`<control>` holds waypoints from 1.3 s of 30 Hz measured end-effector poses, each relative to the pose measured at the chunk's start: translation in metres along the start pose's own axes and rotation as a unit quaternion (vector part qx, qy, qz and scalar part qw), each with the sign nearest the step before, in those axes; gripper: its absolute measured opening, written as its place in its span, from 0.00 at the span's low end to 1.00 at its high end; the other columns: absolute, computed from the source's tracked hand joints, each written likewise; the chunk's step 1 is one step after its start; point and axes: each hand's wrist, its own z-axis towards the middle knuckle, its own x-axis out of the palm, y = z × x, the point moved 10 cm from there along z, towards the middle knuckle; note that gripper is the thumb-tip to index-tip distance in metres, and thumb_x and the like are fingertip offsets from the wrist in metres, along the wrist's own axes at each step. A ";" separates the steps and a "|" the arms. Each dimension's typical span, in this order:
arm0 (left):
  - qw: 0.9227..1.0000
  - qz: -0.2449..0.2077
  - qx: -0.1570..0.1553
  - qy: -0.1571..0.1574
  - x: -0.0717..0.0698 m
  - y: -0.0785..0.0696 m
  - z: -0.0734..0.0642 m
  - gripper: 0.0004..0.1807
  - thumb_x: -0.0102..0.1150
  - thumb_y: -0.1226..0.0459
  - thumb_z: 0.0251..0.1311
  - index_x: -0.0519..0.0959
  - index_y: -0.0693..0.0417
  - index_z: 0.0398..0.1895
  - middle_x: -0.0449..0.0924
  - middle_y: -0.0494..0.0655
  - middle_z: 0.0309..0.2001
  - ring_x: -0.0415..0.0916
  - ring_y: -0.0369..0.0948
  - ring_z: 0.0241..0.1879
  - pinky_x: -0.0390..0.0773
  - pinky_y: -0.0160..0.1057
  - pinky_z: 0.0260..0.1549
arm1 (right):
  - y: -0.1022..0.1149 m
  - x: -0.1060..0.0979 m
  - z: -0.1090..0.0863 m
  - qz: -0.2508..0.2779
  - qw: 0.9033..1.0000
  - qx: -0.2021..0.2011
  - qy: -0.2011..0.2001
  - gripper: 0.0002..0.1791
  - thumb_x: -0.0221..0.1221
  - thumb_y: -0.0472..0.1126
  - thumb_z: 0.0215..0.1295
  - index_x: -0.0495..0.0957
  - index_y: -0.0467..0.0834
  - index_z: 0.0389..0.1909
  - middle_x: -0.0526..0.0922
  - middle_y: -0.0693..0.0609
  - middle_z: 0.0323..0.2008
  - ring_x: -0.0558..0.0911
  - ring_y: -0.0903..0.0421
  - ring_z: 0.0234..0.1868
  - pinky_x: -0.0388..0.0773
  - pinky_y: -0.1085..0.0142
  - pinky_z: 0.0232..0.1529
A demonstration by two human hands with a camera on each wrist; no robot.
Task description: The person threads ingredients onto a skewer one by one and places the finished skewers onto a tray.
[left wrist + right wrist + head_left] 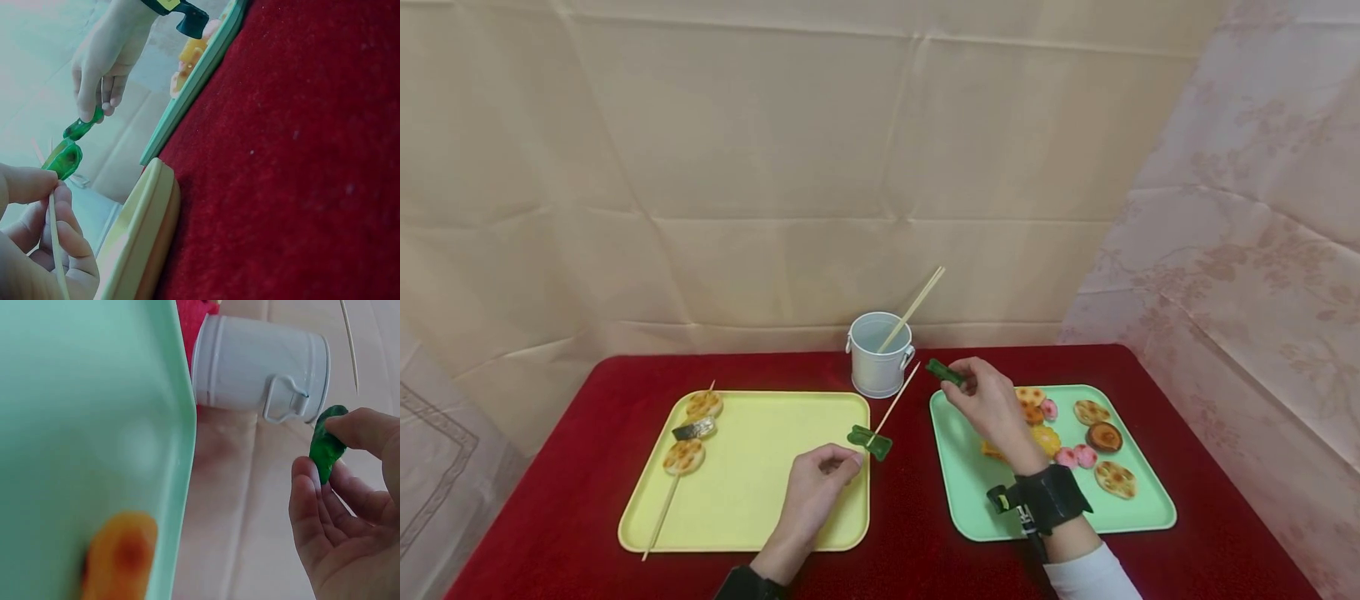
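Note:
My left hand (820,483), over the right part of the yellow tray (752,533), pinches a thin wooden skewer (898,402). The skewer's bare tip points up and away, and a green pepper piece (870,442) is threaded on it just beyond the fingertips. Between thumb and fingers of my right hand (992,404) is a second green pepper piece (327,447), held near the skewer's tip. In the left wrist view this second piece (83,127) appears just above the threaded one (64,160).
A loaded skewer (661,517) with round browned slices and a dark silvery piece lies on the yellow tray's left. The mint tray (955,500) at right bears several toy food pieces, including a brown mushroom-like round (1104,437). Behind stands a white bucket (877,371) with skewers (917,302).

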 end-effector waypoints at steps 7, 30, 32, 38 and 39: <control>1.000 0.018 0.020 0.017 0.004 -0.003 -0.001 0.06 0.72 0.67 0.58 0.87 0.64 0.33 0.80 0.45 0.25 0.74 0.37 0.27 0.72 0.32 0.28 | -0.002 0.003 -0.001 0.014 1.000 0.018 -0.010 0.16 0.70 0.41 0.65 0.82 0.39 0.49 0.83 0.48 0.38 0.80 0.53 0.36 0.77 0.63 0.35; 0.997 0.056 0.037 0.041 0.009 -0.002 -0.001 0.06 0.71 0.67 0.58 0.87 0.63 0.31 0.81 0.44 0.25 0.76 0.38 0.27 0.74 0.32 0.29 | 0.009 0.003 -0.005 0.030 0.999 -0.004 -0.023 0.15 0.72 0.40 0.63 0.82 0.39 0.48 0.83 0.49 0.37 0.82 0.56 0.34 0.79 0.63 0.37; 0.997 0.056 0.037 0.040 0.009 -0.002 -0.002 0.06 0.71 0.67 0.58 0.87 0.63 0.31 0.81 0.44 0.25 0.76 0.38 0.27 0.74 0.32 0.29 | 0.010 0.004 -0.005 0.028 0.999 -0.005 -0.022 0.16 0.72 0.40 0.63 0.82 0.39 0.48 0.83 0.49 0.38 0.82 0.56 0.34 0.79 0.63 0.37; 0.997 0.057 0.038 0.030 0.008 -0.002 -0.002 0.06 0.71 0.67 0.58 0.87 0.63 0.31 0.82 0.45 0.25 0.76 0.38 0.27 0.74 0.32 0.29 | 0.019 0.005 -0.007 -0.001 0.999 -0.028 -0.027 0.17 0.74 0.39 0.61 0.81 0.39 0.48 0.81 0.48 0.38 0.83 0.53 0.35 0.80 0.59 0.37; 0.997 0.058 0.038 0.028 0.008 -0.002 -0.002 0.06 0.71 0.67 0.58 0.87 0.63 0.31 0.82 0.45 0.25 0.76 0.37 0.26 0.74 0.32 0.29 | 0.021 0.006 -0.007 -0.008 0.999 -0.033 -0.030 0.17 0.74 0.39 0.61 0.80 0.39 0.47 0.81 0.48 0.38 0.83 0.52 0.35 0.80 0.59 0.38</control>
